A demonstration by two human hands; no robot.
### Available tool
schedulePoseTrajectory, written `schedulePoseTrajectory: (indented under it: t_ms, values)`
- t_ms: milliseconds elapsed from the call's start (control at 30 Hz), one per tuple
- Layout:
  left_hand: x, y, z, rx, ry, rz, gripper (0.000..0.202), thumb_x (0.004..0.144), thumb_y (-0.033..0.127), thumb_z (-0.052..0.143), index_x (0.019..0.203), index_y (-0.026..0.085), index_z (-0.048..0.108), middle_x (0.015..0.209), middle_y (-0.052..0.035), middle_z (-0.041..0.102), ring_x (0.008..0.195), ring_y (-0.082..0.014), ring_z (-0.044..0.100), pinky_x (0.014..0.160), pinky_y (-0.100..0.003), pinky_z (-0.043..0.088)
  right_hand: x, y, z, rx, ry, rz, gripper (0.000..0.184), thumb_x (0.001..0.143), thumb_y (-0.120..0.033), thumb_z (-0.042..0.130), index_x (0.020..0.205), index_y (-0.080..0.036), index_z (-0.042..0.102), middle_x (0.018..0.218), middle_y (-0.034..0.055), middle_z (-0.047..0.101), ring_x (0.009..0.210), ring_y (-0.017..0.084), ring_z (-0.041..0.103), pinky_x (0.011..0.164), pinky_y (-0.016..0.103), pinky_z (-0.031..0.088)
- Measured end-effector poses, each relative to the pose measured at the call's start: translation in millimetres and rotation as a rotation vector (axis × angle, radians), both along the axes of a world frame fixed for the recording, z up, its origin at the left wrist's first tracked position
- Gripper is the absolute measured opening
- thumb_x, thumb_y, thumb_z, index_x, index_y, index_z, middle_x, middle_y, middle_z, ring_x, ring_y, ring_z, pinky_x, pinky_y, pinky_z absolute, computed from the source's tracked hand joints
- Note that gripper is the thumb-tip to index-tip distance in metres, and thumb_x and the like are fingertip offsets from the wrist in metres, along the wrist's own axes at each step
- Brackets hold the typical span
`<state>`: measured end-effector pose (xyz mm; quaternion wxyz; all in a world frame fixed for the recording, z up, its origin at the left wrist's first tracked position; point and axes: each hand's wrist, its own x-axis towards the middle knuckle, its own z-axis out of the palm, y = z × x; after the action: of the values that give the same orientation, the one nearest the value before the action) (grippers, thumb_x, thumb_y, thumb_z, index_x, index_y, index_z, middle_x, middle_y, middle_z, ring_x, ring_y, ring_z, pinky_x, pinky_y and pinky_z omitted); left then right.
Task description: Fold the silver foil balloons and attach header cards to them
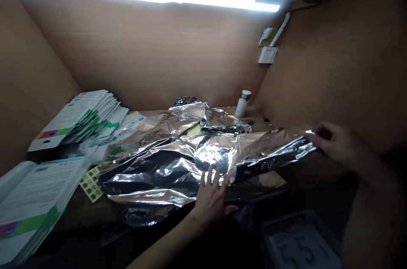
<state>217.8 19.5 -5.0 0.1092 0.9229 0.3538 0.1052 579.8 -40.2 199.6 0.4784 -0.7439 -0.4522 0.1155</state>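
A crumpled sheet of silver foil (171,163) lies across a wooden desk (84,212). The left hand (211,197) rests open and flat on it, while the right hand (333,142) seems to pinch its right edge (that corner is dim). A sharp tug could tear the thin foil.

A crumpled foil sheet (165,163) lies across the table (254,123), with stacked leaflets (85,120) to its left, a pile of flattened cartons (34,201) at front left, and a small bottle (242,103) standing behind it.
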Motion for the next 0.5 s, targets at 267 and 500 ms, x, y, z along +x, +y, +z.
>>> schedulePoseTrajectory:
  t_ms: [267, 500]
  values:
    - [13, -26, -4.9, -0.105, 0.003, -0.011, 0.062, 0.096, 0.046, 0.056, 0.152, 0.021, 0.047, 0.143, -0.0208, 0.059, 0.137, -0.0387, 0.051, 0.115, -0.057, 0.036, -244, 109, 88.9, 0.248, -0.741, 1.027, 0.005, 0.090, -0.013, 0.062, 0.085, -0.014, 0.063, 0.065, -0.0065, 0.054, 0.054, 0.004, 0.042, 0.055, 0.016, 0.033]
    - [11, -39, 6.3, -0.196, 0.088, 0.108, 0.045, 0.092, 0.043, 0.066, 0.126, 0.013, 0.063, 0.111, -0.0164, 0.073, 0.099, -0.0320, 0.072, 0.082, -0.042, 0.058, -405, 177, 14.4, 0.033, -0.941, 1.534, 0.019, 0.091, -0.015, 0.070, 0.110, -0.016, 0.066, 0.109, 0.0071, 0.073, 0.089, 0.017, 0.063, 0.079, 0.027, 0.050]
